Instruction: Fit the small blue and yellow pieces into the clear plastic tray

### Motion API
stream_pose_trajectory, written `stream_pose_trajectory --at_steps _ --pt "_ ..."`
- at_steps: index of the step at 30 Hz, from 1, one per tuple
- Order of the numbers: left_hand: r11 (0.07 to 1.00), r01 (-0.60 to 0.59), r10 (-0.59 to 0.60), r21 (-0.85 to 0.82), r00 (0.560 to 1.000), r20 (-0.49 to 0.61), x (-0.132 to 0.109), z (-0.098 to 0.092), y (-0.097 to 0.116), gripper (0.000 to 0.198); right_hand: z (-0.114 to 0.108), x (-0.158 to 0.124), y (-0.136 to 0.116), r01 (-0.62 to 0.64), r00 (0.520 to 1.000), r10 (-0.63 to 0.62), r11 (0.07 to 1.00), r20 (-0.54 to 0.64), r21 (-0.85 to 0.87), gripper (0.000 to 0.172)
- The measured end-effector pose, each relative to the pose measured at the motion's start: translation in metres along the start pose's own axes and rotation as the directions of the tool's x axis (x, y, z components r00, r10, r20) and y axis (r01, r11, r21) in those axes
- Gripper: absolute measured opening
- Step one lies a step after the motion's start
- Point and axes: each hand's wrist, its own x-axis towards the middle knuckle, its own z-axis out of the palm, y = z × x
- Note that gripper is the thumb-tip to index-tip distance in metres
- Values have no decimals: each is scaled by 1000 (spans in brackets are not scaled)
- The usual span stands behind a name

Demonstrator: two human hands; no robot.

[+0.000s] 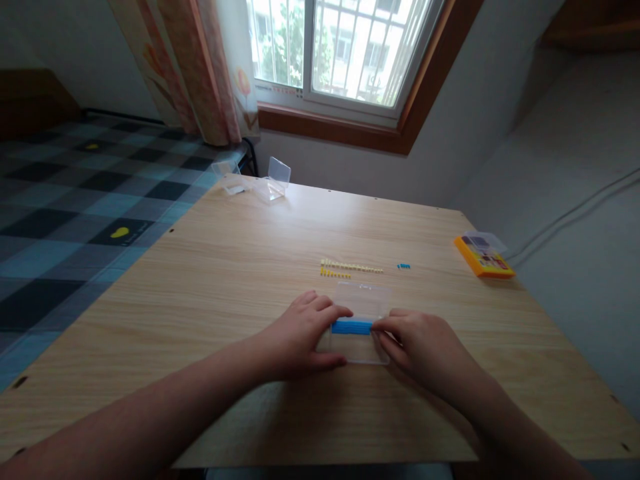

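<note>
A clear plastic box (361,300) lies open on the wooden table (225,267), right in front of me. Inside it sits a row of blue pieces (351,326). My left hand (300,337) grips the box's left side, index finger on the blue row's left end and thumb along the front. My right hand (425,350) pinches the right end of the blue row with fingers closed. Just beyond the box lie a long row of pale yellow pieces (351,266), a shorter yellow row (335,274) and a few blue pieces (403,266).
An orange case with a clear lid (483,255) rests near the table's right edge. Open clear plastic boxes (270,181) stand at the far left corner. A bed with a checked cover (75,200) adjoins the left side. A window (340,53) and curtain (200,67) are beyond.
</note>
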Motion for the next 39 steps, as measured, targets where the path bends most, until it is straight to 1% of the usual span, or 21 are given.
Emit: stream_pose_trajectory --at_steps 2,4,6,7,8,9,10,12,13,14,17,18,20,23,25,29,32,35,39 --pt "1000 -1 1 1 1000 -2 0 0 0 62 1 -1 2 23 999 -23 1000 -27 18 24" --pt "1000 6 -6 0 1000 1 0 1 0 63 3 -1 5 60 995 -56 997 -80 46 23" --pt "1000 12 -12 0 1000 5 -1 0 0 63 3 -1 11 84 980 -65 992 -189 96 23" --pt "1000 14 -14 1 1000 7 -1 0 0 63 3 1 15 88 963 -53 988 -262 124 22" --pt "1000 15 -15 4 1000 8 -1 0 0 63 2 3 21 88 938 -31 984 -346 153 22" --pt "1000 16 -16 7 1000 11 -1 -1 0 62 2 6 29 87 902 -1 980 -433 178 22" --pt "1000 17 -17 9 1000 14 -1 -1 0 62 1 11 38 88 856 24 977 -517 192 22" --pt "1000 18 -19 10 1000 19 -1 -2 0 61 1 22 61 97 746 59 976 -663 195 22" --pt "1000 17 -17 9 1000 21 -1 -3 0 61 3 28 73 95 707 56 980 -705 173 22" --pt "1000 15 -15 7 1000 23 -1 -3 -1 60 5 35 85 79 679 59 985 -732 152 23" --pt "1000 6 -6 0 1000 27 -1 -4 0 59 18 54 114 -10 647 102 992 -756 125 30" --pt "1000 6 -6 0 1000 30 -1 -5 0 58 24 60 121 -41 643 128 990 -755 132 32" --pt "1000 13 -13 1 999 30 -1 -5 0 58 35 70 128 -81 655 170 984 -736 156 35" --pt "999 33 -33 6 999 16 -1 -6 1 59 47 79 128 -87 675 170 985 -718 152 33" --pt "999 42 -42 11 999 14 -2 -5 0 61 52 81 126 -100 693 158 987 -704 124 33" --pt "998 59 -59 15 998 15 -3 -4 -1 61 54 82 123 -170 743 166 984 -648 57 32" --pt "998 60 -60 14 998 3 -3 -4 -2 62 53 81 122 -172 771 150 985 -618 25 26" --pt "998 61 -61 11 998 16 -2 -4 -1 61 52 80 122 -139 779 121 990 -616 19 20" --pt "998 67 -67 0 997 33 -2 -6 0 61 52 78 124 -112 773 126 992 -622 61 18"
